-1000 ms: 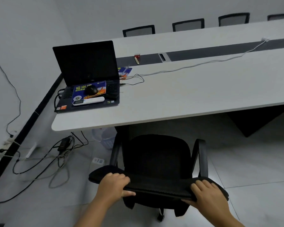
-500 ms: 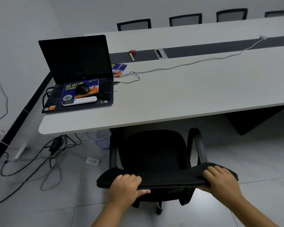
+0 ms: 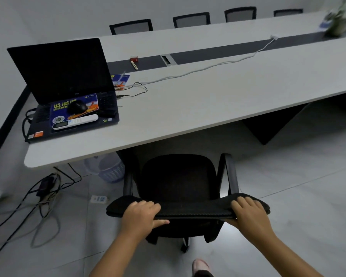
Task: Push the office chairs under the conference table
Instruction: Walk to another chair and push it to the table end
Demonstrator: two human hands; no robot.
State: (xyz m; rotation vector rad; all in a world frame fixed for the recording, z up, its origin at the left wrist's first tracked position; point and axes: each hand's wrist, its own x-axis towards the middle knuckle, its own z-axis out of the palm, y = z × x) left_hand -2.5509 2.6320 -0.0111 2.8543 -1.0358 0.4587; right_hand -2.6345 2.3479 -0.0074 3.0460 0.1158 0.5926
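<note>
Both grips grasp the top edge of the chair (image 3: 180,176) backrest: left hand (image 3: 141,214) near the backrest's left end, fingers curled over the top and thumb beneath; right hand (image 3: 248,213) near its right end, fingers over the top, thumb hidden. Bare forearms run from the hands to the bottom of the view.

Chair: black, seat facing the surface (image 3: 208,108), its front edge just beneath the surface's near edge; both armrests and most of the seat lie outside that edge. Part of the chair's base shows under the backrest, above a pink shoe (image 3: 201,265).

Left of the chair, under the surface's corner, stands a basket (image 3: 108,168); farther left on the floor, a tangle of cables (image 3: 44,192) and a white power strip (image 3: 98,199).

Beyond the chair and to its left, on the surface, sits an open laptop (image 3: 64,76) with a dark screen. On its keyboard: a blue box (image 3: 74,110), a black mouse (image 3: 77,106) on the box, and a white remote (image 3: 75,121) at the box's near side. A white cable (image 3: 208,66) runs from beside the laptop across the surface to its dark centre strip.

Beyond the far side of the surface, four chair backs (image 3: 191,20) show in a row. At the far right end, a blurred plant (image 3: 338,21).
</note>
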